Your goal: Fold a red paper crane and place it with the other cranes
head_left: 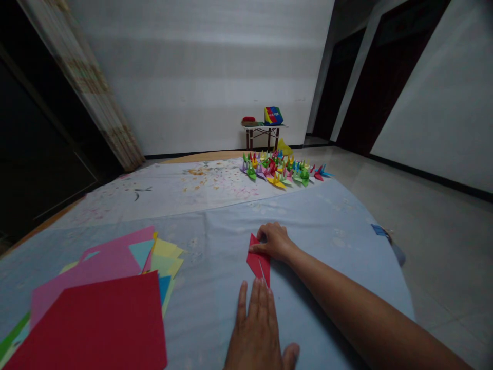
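A red folded paper (259, 266) lies on the blue cloth in front of me, in a long diamond shape with a pale slit down its lower half. My right hand (274, 240) reaches in from the right, its fingers curled and pinching the paper's upper part, which they partly cover. Palm down below it, my left hand (257, 324) is stretched flat, with the fingertips touching the lower point of the paper. A stack of coloured paper sheets (103, 318) sits to the left, a red sheet on top, with pink, yellow, green and blue ones showing underneath.
Many folded paper cranes (281, 169) in mixed colours crowd the far right of the round table, on the white cloth (173, 180). Behind, a small side table (265, 127) bears a colourful box (273, 116). A blue object (378, 230) shows at the right table edge.
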{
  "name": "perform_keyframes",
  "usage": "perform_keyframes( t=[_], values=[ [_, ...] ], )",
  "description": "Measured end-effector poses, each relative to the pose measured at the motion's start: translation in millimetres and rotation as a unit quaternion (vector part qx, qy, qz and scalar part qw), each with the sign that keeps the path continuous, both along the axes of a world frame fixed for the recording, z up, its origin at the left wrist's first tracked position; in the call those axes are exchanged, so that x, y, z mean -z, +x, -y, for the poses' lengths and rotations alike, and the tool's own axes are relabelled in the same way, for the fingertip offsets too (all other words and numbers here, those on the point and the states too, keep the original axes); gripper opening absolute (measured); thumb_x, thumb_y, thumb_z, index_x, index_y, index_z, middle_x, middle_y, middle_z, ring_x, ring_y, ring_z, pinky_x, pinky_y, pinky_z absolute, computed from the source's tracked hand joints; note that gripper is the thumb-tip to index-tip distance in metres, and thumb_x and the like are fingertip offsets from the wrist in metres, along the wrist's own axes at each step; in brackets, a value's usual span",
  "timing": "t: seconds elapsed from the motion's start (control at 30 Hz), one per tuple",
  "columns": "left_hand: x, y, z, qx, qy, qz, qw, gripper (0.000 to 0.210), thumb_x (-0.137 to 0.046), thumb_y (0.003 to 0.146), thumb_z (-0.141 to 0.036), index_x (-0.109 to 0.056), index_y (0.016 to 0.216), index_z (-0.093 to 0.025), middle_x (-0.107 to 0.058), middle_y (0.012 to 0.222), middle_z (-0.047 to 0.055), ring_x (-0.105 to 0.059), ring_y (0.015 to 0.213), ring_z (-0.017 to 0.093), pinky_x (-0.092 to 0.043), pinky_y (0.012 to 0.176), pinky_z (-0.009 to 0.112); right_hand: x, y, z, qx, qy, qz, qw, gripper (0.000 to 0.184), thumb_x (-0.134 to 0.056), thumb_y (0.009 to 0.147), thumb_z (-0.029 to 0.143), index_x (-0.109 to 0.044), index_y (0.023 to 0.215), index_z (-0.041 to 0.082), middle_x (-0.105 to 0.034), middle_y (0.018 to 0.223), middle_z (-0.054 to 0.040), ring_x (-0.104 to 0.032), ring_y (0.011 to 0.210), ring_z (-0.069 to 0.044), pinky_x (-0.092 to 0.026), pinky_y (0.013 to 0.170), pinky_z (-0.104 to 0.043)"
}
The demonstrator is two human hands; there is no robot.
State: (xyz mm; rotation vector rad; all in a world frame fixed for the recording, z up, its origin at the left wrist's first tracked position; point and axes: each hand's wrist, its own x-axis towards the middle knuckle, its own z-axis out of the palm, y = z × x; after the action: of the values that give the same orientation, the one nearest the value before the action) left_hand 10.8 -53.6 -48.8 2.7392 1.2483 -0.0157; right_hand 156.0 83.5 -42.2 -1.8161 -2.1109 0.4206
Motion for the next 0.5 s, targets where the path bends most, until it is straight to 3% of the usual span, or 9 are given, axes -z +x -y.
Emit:
perform_keyframes(
  t=[0.1,0.17,0.23,0.33,0.5],
  values=[
    [-13.5,1,2,0.020,-0.027,-0.002,0.999,0.073,-0.031,0.081,-0.061,-0.047,0.126,-0.006,-0.045,0.132,0.021,-0.034,0.126,0.035,-0.024,0.103,0.055,-0.4,1,1,-0.002,0.000,0.000,1.000,0.042,-0.062,0.064,0.062,-0.063,0.079,0.023,-0.062,0.088,-0.0040,-0.049,0.090,-0.023,-0.027,0.070,-0.029],
    [-25.9,3,0,-0.024,-0.034,0.001,0.999,0.062,-0.033,0.083,-0.054,-0.052,0.122,-0.010,-0.055,0.123,0.018,-0.046,0.118,0.032,-0.018,0.106,0.056,-0.4,1,1,-0.003,0.003,-0.002,1.000,0.043,-0.062,0.064,0.062,-0.063,0.080,0.022,-0.062,0.088,-0.0045,-0.049,0.091,-0.023,-0.027,0.070,-0.029],
    [-33.3,4,-5,-0.077,-0.005,0.031,0.997,0.055,-0.029,0.087,-0.050,-0.051,0.123,-0.015,-0.055,0.124,0.014,-0.046,0.118,0.028,-0.010,0.108,0.054,0.0,1,2,-0.004,0.006,-0.003,1.000,0.042,-0.062,0.065,0.062,-0.063,0.080,0.022,-0.062,0.088,-0.0047,-0.049,0.090,-0.023,-0.027,0.070,-0.029],
    [-29.7,3,-15,-0.107,0.019,0.048,0.993,0.064,-0.025,0.087,-0.054,-0.035,0.134,-0.013,-0.034,0.141,0.014,-0.026,0.131,0.028,-0.008,0.108,0.056,0.6,0,2,-0.004,0.009,-0.006,1.000,0.041,-0.062,0.065,0.061,-0.063,0.079,0.022,-0.061,0.086,-0.0046,-0.048,0.089,-0.022,-0.027,0.069,-0.029],
    [-14.8,1,-24,-0.095,0.007,0.021,0.995,0.065,-0.028,0.086,-0.056,-0.033,0.136,-0.015,-0.030,0.143,0.014,-0.018,0.134,0.029,-0.008,0.107,0.056,-0.7,4,2,-0.011,0.015,-0.014,1.000,0.043,-0.060,0.065,0.063,-0.063,0.080,0.022,-0.060,0.087,-0.0045,-0.048,0.089,-0.022,-0.027,0.070,-0.029]
  ],
)
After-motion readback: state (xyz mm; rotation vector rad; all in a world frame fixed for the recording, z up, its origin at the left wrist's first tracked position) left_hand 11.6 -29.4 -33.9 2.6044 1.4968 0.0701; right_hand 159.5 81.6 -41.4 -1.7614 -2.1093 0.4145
